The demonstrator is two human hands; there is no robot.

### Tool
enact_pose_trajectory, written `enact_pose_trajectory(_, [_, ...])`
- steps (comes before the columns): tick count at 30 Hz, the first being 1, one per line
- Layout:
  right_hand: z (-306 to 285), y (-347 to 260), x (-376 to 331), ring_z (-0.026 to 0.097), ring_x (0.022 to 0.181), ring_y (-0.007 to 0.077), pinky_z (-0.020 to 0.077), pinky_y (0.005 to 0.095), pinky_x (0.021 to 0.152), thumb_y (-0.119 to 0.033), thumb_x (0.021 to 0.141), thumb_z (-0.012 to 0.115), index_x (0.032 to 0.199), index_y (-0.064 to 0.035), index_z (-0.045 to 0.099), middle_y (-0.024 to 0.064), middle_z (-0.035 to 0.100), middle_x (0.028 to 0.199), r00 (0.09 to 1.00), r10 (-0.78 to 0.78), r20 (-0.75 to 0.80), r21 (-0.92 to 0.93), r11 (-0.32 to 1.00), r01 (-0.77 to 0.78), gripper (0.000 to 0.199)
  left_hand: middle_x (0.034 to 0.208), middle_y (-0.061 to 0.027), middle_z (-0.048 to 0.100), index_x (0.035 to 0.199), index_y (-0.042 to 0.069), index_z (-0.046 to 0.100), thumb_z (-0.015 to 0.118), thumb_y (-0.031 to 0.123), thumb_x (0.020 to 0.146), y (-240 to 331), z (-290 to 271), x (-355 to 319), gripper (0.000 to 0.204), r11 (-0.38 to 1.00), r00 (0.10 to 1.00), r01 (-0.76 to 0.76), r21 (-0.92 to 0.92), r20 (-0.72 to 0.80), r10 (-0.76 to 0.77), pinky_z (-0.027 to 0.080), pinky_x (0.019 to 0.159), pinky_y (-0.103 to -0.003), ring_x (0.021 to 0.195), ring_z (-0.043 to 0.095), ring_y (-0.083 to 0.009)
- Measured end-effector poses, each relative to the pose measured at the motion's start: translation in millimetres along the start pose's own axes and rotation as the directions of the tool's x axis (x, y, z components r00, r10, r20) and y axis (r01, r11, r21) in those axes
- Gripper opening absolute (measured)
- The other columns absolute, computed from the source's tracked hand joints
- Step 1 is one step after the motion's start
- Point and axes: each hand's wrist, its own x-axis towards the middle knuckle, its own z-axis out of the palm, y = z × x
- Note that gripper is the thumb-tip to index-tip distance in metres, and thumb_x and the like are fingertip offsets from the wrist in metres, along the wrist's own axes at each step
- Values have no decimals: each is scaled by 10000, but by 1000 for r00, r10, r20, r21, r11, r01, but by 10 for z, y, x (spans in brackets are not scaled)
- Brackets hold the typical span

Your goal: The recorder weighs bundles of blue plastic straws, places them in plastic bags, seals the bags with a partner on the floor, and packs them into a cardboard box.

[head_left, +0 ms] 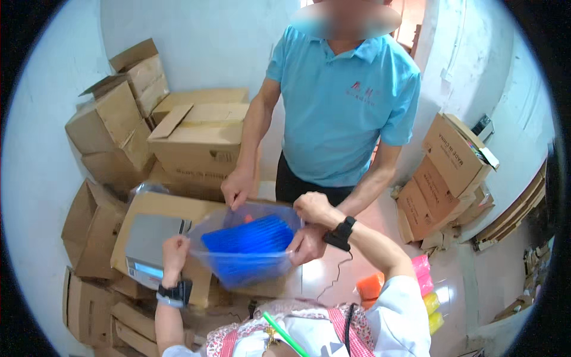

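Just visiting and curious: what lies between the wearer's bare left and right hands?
In the head view, an open, clear plastic bag with a bright-blue bundle inside lies between the left hand and right hand.

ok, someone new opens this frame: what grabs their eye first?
Probably the vivid blue bundle at centre, inside a clear plastic bag held at its rim by the wearer's left hand and right hand, with a co-worker's hands on it too. Next, the co-worker's turquoise shirt, upper centre; then the bright orange packet on the floor, lower right.
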Motion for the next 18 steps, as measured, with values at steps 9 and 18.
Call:
enact_pose_trajectory(9, [34,81,-12,629,787,293,508,402,676,-185,722,567,852,-154,691,101,656,779,994,23,103,23,999,-25,181,610,20,539,848,29,639,627,114,780,141,-102,-157,110,994,998,51,-97,27,-49,338,469,-240,527,453,-63])
enact_pose_trajectory(18, [-81,102,90,632,668,311,511,405,591,-218,749,588,837,-90,660,134,643,741,994,-99,38,-104,989,103,171,714,30,586,955,71,659,654,144,772,375,-118,-56,197,864,962,269,-427,159,-221,276,413,-179,504,407,-19])
